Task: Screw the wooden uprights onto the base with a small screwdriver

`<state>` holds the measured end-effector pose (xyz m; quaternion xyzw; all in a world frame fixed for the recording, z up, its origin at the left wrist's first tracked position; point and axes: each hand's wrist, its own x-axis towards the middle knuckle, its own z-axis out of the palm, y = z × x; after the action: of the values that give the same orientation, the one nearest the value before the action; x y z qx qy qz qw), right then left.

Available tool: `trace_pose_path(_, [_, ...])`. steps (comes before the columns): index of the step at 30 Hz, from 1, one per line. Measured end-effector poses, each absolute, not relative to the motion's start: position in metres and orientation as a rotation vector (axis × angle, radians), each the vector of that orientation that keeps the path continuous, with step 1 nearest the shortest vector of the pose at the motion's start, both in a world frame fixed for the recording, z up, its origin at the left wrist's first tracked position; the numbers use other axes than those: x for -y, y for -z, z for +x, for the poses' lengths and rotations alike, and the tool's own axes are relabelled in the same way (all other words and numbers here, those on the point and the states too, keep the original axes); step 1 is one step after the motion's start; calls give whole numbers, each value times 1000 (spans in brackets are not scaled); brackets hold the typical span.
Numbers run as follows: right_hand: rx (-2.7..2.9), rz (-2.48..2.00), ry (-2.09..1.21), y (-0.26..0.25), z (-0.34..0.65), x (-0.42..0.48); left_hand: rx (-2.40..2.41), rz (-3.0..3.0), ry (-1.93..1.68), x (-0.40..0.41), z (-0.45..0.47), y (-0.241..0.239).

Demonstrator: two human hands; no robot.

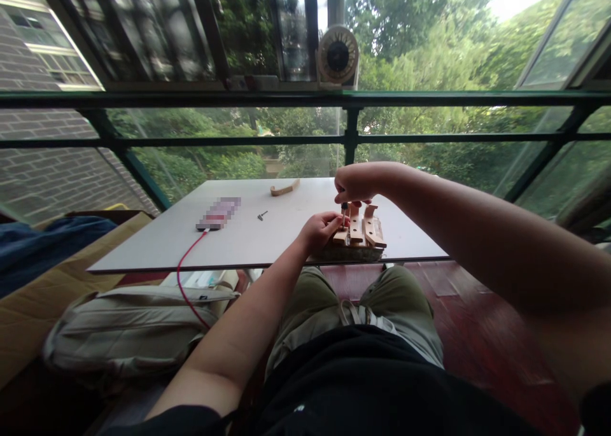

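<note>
My right hand is wrapped round the handle of a screwdriver, held upright with its shaft pointing down. The tip meets the leftmost wooden hook. From the left, my left hand grips this hook, thumb and fingers close beside the shaft; the fingertips are partly hidden. Two more pale wooden hooks, a middle one and a right one with dark holes, stand side by side on a rough-edged board at the table's front edge.
On the white table lie a loose wooden hook, a few small screws and a blurred phone with a red cable. A grey backpack and a cardboard box are at left. A green railing runs behind.
</note>
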<state>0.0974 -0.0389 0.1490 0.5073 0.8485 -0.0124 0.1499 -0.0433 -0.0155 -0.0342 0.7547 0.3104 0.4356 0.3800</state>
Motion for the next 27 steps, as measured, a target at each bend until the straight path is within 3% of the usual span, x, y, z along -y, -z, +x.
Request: trace_pose_path(27, [-2527,1401,84,-147,103,33,-823,2001,-1079,19,-44,29])
